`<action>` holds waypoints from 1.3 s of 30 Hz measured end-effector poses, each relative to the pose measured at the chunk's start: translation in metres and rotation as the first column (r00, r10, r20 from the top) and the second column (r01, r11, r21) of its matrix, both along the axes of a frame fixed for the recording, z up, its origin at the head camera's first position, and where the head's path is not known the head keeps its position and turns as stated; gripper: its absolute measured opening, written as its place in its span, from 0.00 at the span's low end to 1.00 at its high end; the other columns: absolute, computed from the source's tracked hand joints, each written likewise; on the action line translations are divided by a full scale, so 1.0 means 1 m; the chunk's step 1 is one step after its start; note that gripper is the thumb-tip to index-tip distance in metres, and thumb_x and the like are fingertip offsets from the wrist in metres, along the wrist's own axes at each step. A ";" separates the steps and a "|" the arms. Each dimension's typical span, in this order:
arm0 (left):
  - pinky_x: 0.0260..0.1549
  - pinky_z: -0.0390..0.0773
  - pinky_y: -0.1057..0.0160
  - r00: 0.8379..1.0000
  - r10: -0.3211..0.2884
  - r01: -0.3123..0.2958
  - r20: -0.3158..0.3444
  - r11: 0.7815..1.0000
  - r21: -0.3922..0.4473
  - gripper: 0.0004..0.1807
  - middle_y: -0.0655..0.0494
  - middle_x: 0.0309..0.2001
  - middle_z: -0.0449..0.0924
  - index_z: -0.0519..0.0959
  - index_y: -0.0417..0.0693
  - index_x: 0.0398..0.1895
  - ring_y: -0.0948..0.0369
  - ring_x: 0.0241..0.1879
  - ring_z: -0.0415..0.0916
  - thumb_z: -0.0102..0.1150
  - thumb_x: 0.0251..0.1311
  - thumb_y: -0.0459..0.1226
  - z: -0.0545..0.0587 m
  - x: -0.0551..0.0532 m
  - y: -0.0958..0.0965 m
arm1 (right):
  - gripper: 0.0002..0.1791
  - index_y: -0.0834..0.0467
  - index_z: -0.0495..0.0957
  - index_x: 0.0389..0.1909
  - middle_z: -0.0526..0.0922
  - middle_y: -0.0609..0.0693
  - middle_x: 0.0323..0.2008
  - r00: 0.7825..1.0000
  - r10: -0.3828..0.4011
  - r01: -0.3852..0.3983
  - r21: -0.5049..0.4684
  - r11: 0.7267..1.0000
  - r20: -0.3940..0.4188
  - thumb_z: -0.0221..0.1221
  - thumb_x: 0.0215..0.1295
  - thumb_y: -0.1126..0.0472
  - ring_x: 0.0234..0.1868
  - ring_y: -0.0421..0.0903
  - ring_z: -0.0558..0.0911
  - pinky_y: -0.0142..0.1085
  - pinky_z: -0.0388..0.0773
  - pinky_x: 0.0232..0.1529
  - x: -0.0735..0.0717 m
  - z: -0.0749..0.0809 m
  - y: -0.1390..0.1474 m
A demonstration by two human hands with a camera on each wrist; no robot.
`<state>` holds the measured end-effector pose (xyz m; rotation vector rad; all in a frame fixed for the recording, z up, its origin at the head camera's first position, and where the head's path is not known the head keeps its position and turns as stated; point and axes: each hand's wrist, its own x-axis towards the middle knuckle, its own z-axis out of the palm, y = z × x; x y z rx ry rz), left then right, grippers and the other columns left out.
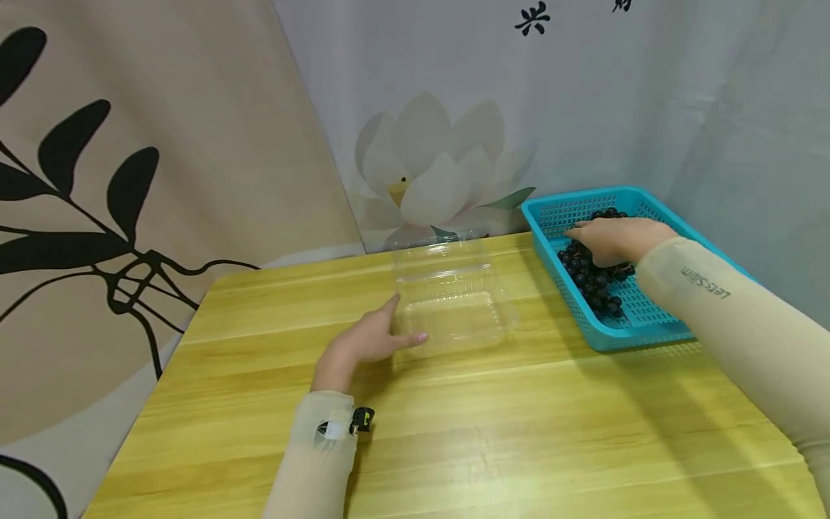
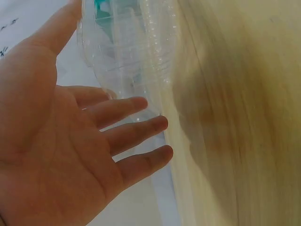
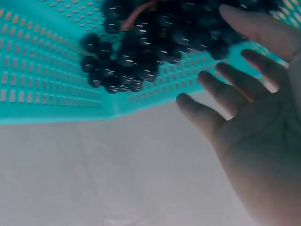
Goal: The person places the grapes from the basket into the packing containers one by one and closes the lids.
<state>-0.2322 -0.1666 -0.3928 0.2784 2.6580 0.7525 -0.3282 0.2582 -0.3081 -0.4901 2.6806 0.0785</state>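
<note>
A clear plastic clamshell box (image 1: 454,317) lies with its lid folded back on the table. At its left edge is my left hand (image 1: 366,339), thumb and fingers spread; in the left wrist view the thumb and index finger are close by the clear plastic (image 2: 127,56), and whether they touch it I cannot tell. My right hand (image 1: 616,239) reaches into a blue plastic basket (image 1: 563,295), over a bunch of dark grapes (image 1: 586,281). In the right wrist view its fingers are loosely extended beside the grapes (image 3: 127,61), and nothing is gripped between them.
The wooden table (image 1: 467,447) carries both the box and the basket. Behind it hangs a pale curtain (image 1: 583,108) printed with a flower, leaves and dark characters. Perforated walls rise around the grapes on the basket's sides.
</note>
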 end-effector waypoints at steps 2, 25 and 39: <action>0.83 0.56 0.38 1.000 -0.006 0.006 -0.003 1.000 -0.005 0.65 0.39 0.85 0.53 0.34 0.52 0.89 0.40 0.84 0.53 0.61 0.65 0.70 -0.001 -0.001 0.000 | 0.42 0.64 0.57 0.83 0.57 0.74 0.81 1.000 0.005 -0.005 0.007 1.000 -0.007 0.43 0.66 0.84 0.78 0.77 0.61 0.52 0.72 0.50 -0.007 -0.007 0.005; 0.82 0.61 0.42 0.999 0.009 -0.010 0.046 1.000 0.015 0.69 0.35 0.82 0.59 0.30 0.49 0.88 0.43 0.81 0.62 0.66 0.63 0.68 -0.006 -0.001 0.002 | 0.39 0.55 0.70 0.78 0.77 0.67 0.71 0.942 0.297 -0.280 0.123 0.952 -0.156 0.70 0.66 0.69 0.62 0.67 0.82 0.53 0.86 0.45 -0.025 -0.045 0.023; 0.83 0.58 0.41 0.998 0.023 -0.025 0.064 0.999 0.040 0.70 0.36 0.84 0.52 0.31 0.48 0.88 0.43 0.84 0.55 0.68 0.63 0.66 -0.002 -0.001 0.004 | 0.38 0.70 0.63 0.78 0.74 0.79 0.66 0.997 0.068 -0.068 -0.008 0.998 0.043 0.63 0.70 0.64 0.20 0.43 0.74 0.42 0.77 0.27 -0.023 0.014 0.045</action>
